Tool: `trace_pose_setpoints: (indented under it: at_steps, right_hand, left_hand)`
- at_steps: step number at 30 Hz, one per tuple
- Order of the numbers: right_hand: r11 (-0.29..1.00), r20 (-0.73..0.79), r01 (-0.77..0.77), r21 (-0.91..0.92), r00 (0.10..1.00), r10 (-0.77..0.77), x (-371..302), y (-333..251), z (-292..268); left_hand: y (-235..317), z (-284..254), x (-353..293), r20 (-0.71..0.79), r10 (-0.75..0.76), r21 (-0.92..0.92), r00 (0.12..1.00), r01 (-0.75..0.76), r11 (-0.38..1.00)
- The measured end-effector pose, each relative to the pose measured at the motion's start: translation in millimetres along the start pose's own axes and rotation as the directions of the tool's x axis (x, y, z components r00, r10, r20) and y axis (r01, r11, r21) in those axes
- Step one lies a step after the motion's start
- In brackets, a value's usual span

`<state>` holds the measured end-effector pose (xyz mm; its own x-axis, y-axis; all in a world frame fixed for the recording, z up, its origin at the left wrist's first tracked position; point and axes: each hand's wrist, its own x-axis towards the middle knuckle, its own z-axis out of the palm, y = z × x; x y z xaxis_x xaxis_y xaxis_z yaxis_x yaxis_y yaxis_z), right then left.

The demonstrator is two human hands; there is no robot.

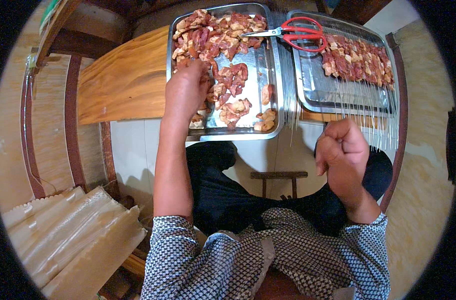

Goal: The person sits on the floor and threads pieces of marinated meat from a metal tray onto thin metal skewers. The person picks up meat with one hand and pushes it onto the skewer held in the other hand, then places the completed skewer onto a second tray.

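My left hand (188,84) reaches into a metal tray (280,117) of raw cut meat. Its fingers are curled down and pinched at a piece of meat by the tray's left side; the fingertips are partly hidden. A large heap of meat pieces (223,37) fills the far part of this tray, with smaller clumps nearer me. My right hand (344,150) is closed in front of the second tray, above my thigh. Whatever its curled fingers hold, if anything, I cannot make out.
Red-handled scissors (303,36) lie across both trays' edges. Thin metal skewers (288,80) lie in a bundle between the trays. Meat threaded on skewers (358,60) rests in the right tray (313,106). Beneath is a wooden table (123,80); a low stool (279,175) stands below.
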<state>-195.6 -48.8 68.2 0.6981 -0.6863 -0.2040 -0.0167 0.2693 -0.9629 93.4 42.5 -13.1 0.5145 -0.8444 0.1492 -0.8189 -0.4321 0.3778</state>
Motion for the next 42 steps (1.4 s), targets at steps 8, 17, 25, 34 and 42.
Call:
trace_pose_setpoints:
  at_steps: [8,17,25,34,42]
  right_hand:
    - [0.997,0.019,-0.068,-0.037,0.997,0.069,6.0,33.4,-18.8]
    - [0.985,0.015,-0.068,-0.160,0.997,0.071,-1.7,27.6,-23.5]
    - [0.964,0.086,-0.254,-0.077,0.962,0.260,2.4,38.6,-17.7]
    - [0.972,0.126,-0.227,-0.063,0.964,0.233,9.8,52.0,-12.5]
    - [0.973,0.108,-0.050,-0.226,0.991,0.076,15.2,66.1,-8.2]
  left_hand:
    - [9.9,13.3,29.7,0.186,0.191,0.313,0.964,-0.242,0.919]
    - [3.2,-1.9,26.4,0.097,0.069,0.122,0.993,-0.081,0.989]
    - [-12.5,0.3,13.5,0.623,-0.133,-0.781,0.771,0.623,-0.043]
    - [36.8,21.1,0.9,0.508,0.141,-0.712,0.850,0.507,-0.486]
    - [66.7,21.1,0.9,0.446,0.187,-0.756,0.875,0.480,-0.446]
